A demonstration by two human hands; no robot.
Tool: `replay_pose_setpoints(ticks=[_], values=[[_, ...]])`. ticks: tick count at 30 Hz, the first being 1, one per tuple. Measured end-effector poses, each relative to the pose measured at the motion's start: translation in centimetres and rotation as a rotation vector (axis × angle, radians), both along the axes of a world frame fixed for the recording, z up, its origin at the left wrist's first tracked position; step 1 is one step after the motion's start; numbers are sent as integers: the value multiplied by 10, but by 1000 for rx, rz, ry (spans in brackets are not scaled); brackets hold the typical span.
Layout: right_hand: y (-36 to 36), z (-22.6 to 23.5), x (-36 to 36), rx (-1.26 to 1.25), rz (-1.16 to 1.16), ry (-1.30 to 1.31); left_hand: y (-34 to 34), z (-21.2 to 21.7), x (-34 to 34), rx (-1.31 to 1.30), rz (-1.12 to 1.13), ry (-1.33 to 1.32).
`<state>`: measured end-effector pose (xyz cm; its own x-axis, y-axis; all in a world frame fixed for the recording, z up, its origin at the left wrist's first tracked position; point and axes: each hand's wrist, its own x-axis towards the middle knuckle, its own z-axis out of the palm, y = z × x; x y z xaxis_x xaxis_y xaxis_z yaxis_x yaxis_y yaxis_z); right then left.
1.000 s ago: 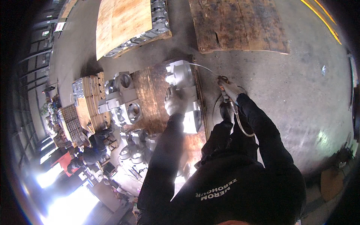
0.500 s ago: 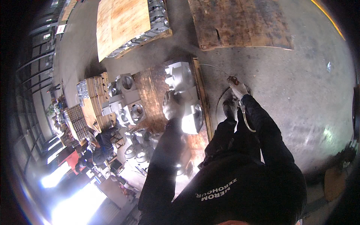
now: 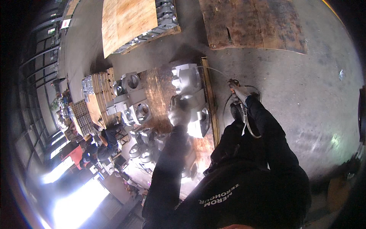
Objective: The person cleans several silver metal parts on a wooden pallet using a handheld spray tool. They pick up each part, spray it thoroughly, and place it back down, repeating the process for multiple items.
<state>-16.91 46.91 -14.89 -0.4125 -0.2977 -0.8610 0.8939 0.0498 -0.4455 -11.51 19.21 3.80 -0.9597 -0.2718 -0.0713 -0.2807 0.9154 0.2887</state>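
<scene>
A silver-grey metal casting with rounded, hollowed ends lies near the right edge of a wooden board. My left hand, in a whitish glove, is closed over the casting's left side; its fingertips are partly blurred. Off to the right, my gloved right hand grips an air blow gun. From the gun a thin bent nozzle tube reaches left to the casting's upper right side. A pale hose hangs below this hand. Its far end is hidden by my dark clothing.
More castings stand on the board to the left, with others lower down. A plywood-topped stack and a dark wooden sheet lie farther off. At the left, a person bends beside stacked pallets.
My right hand has moved slightly left, bringing the nozzle tube farther over the casting. My left hand keeps its place on the casting. The whole view has shifted a little.
</scene>
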Motion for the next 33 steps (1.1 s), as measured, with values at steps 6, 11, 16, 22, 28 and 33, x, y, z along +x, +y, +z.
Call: replay_pose_setpoints(ticks=[6,11,16,22,28,33], values=[[-12,-3,-20,-59,8,-111,5,8,-2,52,61,-106],[-14,-28,-27,-105,-35,-108,3,2,-3,9,-33,4],[13,-50,8,418,107,988,16,11,-13,47,39,-79],[-11,41,21,325,496,971,5,13,3,-15,55,-110],[-7,8,32,412,543,1037,-8,0,12,-60,2,-25],[13,-55,27,212,182,799,-2,-3,-2,38,-22,-23]])
